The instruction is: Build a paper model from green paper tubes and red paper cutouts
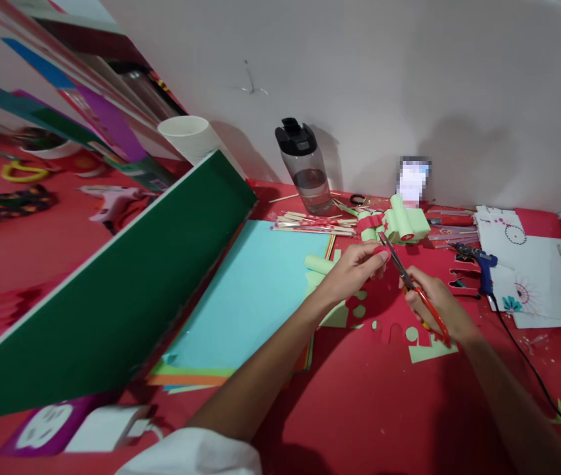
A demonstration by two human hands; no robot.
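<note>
My left hand [354, 267] pinches a small piece of red paper [382, 254] between thumb and fingers. In my right hand [433, 300] is a pair of scissors [409, 280] with red handles, its blades pointing up and left. The blade tips lie against the red paper; I cannot tell whether they are parted. Just behind stands a light green paper model [402, 224] with red bands and stars. Green paper offcuts [431, 349], some with round cut-outs, are scattered on the red table below my hands.
A stack of coloured paper [231, 290], pale blue on top, lies left beside a tilted green board [127, 284]. A water bottle [307, 171], wooden sticks [315, 224] and a lit phone [413, 181] line the wall. Right are a blue glue gun [486, 270] with its cord and decorated white paper [542, 277].
</note>
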